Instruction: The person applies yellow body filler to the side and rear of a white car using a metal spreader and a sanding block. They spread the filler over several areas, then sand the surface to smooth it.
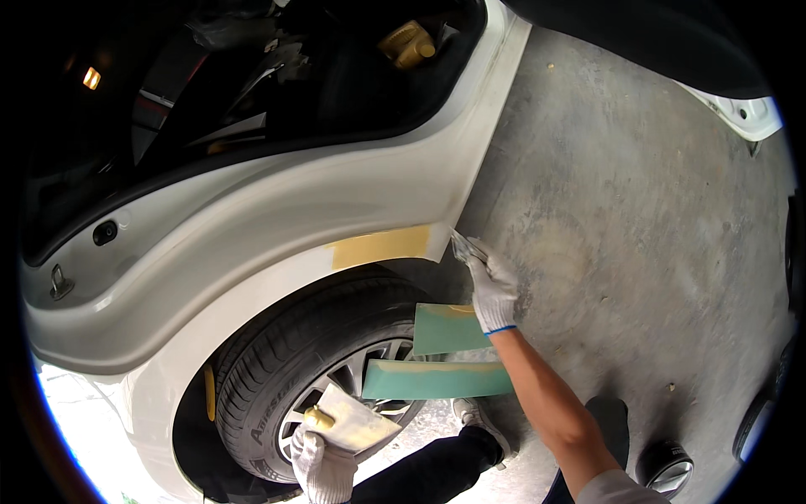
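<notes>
My left hand [319, 469], in a white knit glove, grips a pale putty board [363, 422] in front of the wheel. A lump of yellow putty [316, 417] sits on the board by my thumb. My right hand [495, 286], gloved too, is closed on a thin flat putty spreader [460, 245]. Its tip is beside the lower corner of the white car's panel [439, 244]; I cannot tell whether it touches. Along the wheel arch runs a smooth patch of yellow putty [382, 246], just left of the spreader.
Below the arch is the black tyre [277, 370]. Two green flat pieces [445, 329] jut out between the wheel and my right forearm. My shoe [483, 424] is near the wheel. A black round can [665, 467] stands on the grey concrete floor [621, 193] at lower right.
</notes>
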A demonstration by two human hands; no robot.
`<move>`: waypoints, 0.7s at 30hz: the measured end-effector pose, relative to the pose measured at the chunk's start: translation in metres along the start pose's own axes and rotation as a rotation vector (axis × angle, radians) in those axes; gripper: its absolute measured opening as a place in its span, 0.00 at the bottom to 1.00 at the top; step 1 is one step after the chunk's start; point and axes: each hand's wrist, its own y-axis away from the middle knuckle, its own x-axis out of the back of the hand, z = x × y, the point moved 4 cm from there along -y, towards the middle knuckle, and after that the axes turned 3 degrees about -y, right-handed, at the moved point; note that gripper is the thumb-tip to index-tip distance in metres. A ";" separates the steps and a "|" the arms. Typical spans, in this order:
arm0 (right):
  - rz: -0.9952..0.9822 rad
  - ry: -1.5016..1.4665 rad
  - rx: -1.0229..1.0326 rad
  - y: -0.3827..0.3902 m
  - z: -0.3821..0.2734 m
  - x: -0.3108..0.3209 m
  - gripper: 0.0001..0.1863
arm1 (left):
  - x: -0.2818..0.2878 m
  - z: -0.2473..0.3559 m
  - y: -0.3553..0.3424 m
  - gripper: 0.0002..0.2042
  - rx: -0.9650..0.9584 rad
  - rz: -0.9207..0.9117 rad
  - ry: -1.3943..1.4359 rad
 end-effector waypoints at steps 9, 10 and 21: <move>-0.005 0.102 0.337 0.030 -0.005 -0.039 0.13 | 0.018 -0.003 0.004 0.25 0.020 0.150 0.000; -0.053 0.149 0.449 0.029 0.000 -0.030 0.13 | 0.016 -0.004 0.003 0.25 0.023 0.138 -0.008; -0.341 -0.432 -0.644 0.075 -0.045 0.055 0.11 | -0.031 -0.004 -0.013 0.05 0.227 -0.011 -0.782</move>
